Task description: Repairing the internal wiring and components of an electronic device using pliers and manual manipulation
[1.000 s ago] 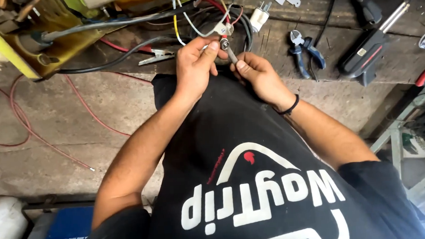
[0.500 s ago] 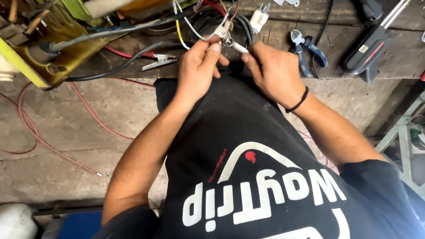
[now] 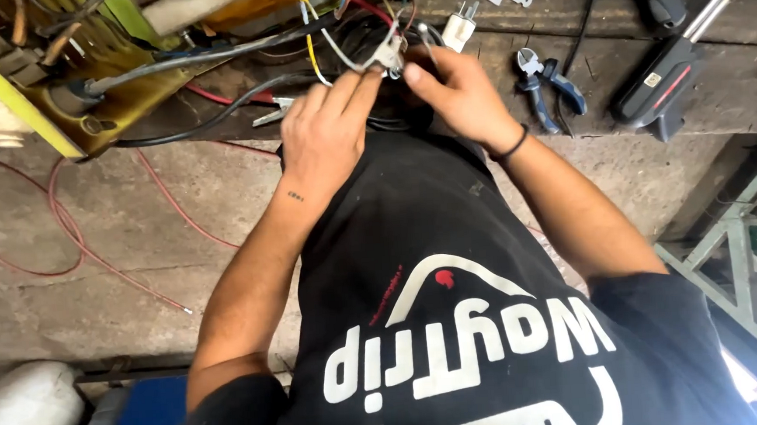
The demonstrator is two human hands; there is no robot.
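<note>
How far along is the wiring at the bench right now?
Done: pliers lie set down on the bench. In hand: left hand and right hand pinch a small white connector among the coloured wires. Left: the white plug lies loose; wires hang untidied.

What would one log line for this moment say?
left hand: pinching small white connector | right hand: on its wires | blue-handled pliers: idle on bench

Blue-handled pliers (image 3: pixel 548 84); black tool (image 3: pixel 664 81), perhaps a tester.
</note>
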